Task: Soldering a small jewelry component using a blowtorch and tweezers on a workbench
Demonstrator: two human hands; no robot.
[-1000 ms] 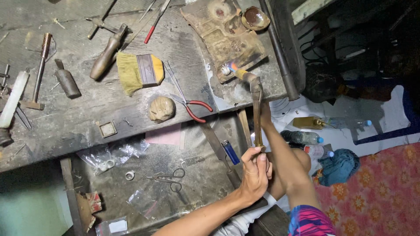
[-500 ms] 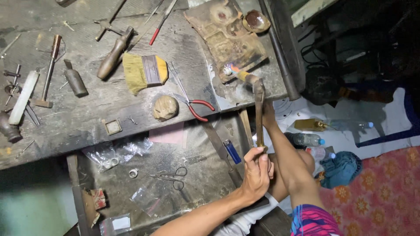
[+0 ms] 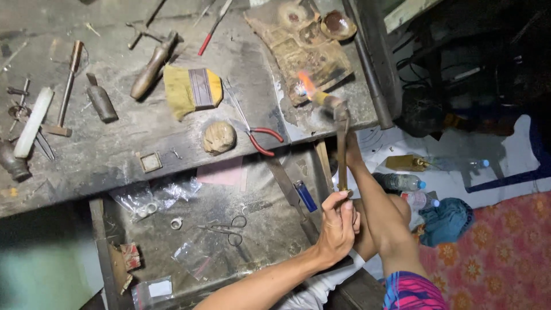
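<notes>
Orange flame point(image 3: 305, 84) burns at the tip of the torch point(image 3: 341, 138), over a charred block point(image 3: 307, 51) on the grey bench point(image 3: 115, 155). We have only the head view. Our left hand point(image 3: 337, 227) is closed around the lower end of the torch, fingers wrapped tight, and the torch stem rises from it to the bench edge. Our right hand is hidden: the forearm point(image 3: 373, 201) runs up behind the stem, and we cannot tell whether that hand grips anything.

On the bench we count one small hammer point(image 3: 64, 92), one white rod point(image 3: 33, 121), one wooden-handled tool point(image 3: 152, 66), one short dark tool point(image 3: 101, 101), one yellow brush point(image 3: 191, 88), one round tan lump point(image 3: 218, 138), one red-handled pliers point(image 3: 261, 139), one tweezers point(image 3: 234, 103), one red-handled pick point(image 3: 212, 27) and one small square frame point(image 3: 150, 162). One shallow brown dish point(image 3: 337, 24) sits at the far corner of the block; we cannot make out anything in it.

Below the bench an open drawer point(image 3: 103, 241) holds one scissors point(image 3: 227, 231), one blue lighter point(image 3: 306, 196), one pale ring point(image 3: 176, 223), one pink paper point(image 3: 225, 172) and three clear plastic bags, one of them point(image 3: 150, 195) with small bits inside that we cannot identify.

On the floor lie two plastic bottles point(image 3: 402, 182), near each other, one brass can point(image 3: 406, 163), one teal cloth point(image 3: 447, 221) and a red patterned mat point(image 3: 499, 252).
</notes>
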